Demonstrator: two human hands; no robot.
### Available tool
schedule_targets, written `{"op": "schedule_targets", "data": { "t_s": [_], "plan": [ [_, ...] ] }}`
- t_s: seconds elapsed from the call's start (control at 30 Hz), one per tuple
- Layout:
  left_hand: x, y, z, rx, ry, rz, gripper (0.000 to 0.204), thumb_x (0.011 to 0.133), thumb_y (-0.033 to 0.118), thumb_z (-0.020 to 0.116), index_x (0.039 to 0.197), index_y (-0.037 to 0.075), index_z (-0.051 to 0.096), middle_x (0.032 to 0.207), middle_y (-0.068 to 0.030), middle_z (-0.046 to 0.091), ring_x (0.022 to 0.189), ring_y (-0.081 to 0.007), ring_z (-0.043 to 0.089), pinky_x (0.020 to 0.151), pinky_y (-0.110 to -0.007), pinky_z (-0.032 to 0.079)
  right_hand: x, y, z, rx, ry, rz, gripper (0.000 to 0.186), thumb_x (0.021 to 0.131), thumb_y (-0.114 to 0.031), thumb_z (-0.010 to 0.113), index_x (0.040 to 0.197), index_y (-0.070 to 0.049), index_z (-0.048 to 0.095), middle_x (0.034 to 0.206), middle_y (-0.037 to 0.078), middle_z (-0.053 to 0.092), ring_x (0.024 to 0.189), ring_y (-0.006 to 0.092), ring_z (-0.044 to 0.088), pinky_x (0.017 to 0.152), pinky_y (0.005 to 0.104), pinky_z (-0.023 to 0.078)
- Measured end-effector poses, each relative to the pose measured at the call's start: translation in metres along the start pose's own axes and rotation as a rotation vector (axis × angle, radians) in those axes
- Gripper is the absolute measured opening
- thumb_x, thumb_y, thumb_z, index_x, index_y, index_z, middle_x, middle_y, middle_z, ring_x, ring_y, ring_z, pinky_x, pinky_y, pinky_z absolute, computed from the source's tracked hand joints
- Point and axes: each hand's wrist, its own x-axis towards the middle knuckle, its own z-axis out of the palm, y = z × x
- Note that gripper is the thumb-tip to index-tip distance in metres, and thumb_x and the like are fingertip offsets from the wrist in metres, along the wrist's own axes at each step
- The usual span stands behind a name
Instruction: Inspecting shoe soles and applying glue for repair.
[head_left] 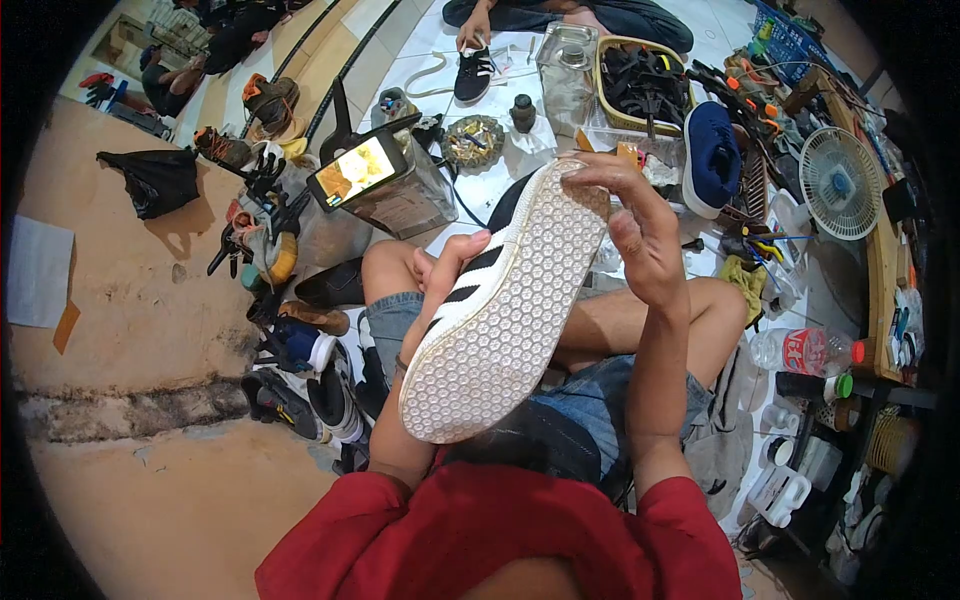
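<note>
Above our lap (pixel 590 400), we held 1 striped shoe (pixel 510 310), sole toward us. Our left hand (pixel 452 262) gripped its side; our right hand (pixel 652 235), thumb spread wide, touched its far end. A lit phone (pixel 356 174) was propped to the left.

Scuffed peach-orange painted wall (pixel 130 290) at left, rough blackened band (pixel 130 410) running across it low down. White ceramic tile floor (pixel 715 35) in middle; beige tiled strip (pixel 335 45) edged with dark lines, upper left. Light-brown wooden frame (pixel 880 320) at right. Room is brightly lit.
</note>
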Motion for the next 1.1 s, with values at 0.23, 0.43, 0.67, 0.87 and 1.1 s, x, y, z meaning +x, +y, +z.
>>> {"op": "schedule_targets", "data": {
  "t_s": [0.23, 0.43, 0.67, 0.87, 1.1],
  "plan": [
    [-0.005, -0.002, 0.0, 0.101, 0.019, 0.082, 0.043, 0.088, 0.043, 0.058, 0.103, 0.004, 0.066, 0.084, -0.0058, 0.069, 0.07, -0.0119, 0.064, 0.063, -0.022, 0.05, -0.001, 0.003, 0.003, 0.062, -0.009, -0.005, 0.045, 0.094, -0.043, 0.055, 0.113, -0.003, 0.065, 0.12, 0.017, 0.063, 0.12, 0.0309, 0.055, 0.101, 0.0415, 0.04],
    [0.007, -0.001, -0.015, 0.202, -0.085, 0.152, 0.04, 0.088, 0.038, 0.057, 0.101, 0.001, 0.063, 0.083, -0.0077, 0.067, 0.07, -0.0132, 0.063, 0.064, -0.023, 0.049, 0.001, 0.001, 0.01, 0.089, -0.018, -0.027, 0.041, 0.093, -0.038, 0.058, 0.114, -0.004, 0.065, 0.125, 0.018, 0.06, 0.122, 0.0314, 0.054, 0.102, 0.042, 0.04],
    [0.003, -0.012, -0.022, 0.104, 0.005, 0.152, 0.047, 0.086, 0.039, 0.057, 0.11, -0.001, 0.062, 0.094, -0.011, 0.067, 0.079, -0.0168, 0.064, 0.07, -0.026, 0.051, 0.0, -0.006, 0.011, 0.033, -0.065, -0.075, 0.039, 0.09, -0.033, 0.062, 0.117, -0.005, 0.064, 0.127, 0.019, 0.058, 0.122, 0.0337, 0.054, 0.102, 0.0419, 0.041],
    [0.001, -0.017, -0.024, -0.074, -0.076, 0.131, 0.064, 0.089, 0.05, 0.054, 0.127, -0.002, 0.052, 0.108, -0.0164, 0.067, 0.088, -0.0233, 0.069, 0.078, -0.031, 0.058, 0.004, -0.012, 0.011, -0.005, -0.099, -0.117, 0.039, 0.086, -0.03, 0.067, 0.117, -0.005, 0.065, 0.129, 0.02, 0.055, 0.12, 0.0345, 0.055, 0.101, 0.0411, 0.042],
    [0.01, -0.017, -0.053, -0.049, -0.138, 0.103, 0.064, 0.085, 0.047, 0.058, 0.127, -0.001, 0.053, 0.11, -0.0183, 0.066, 0.088, -0.0257, 0.069, 0.08, -0.034, 0.058, -0.006, -0.008, 0.025, 0.293, 0.053, 0.018, 0.074, 0.081, -0.033, 0.071, 0.141, -0.003, 0.04, 0.138, 0.018, 0.049, 0.125, 0.0297, 0.051, 0.104, 0.0433, 0.038]
  ]
}}
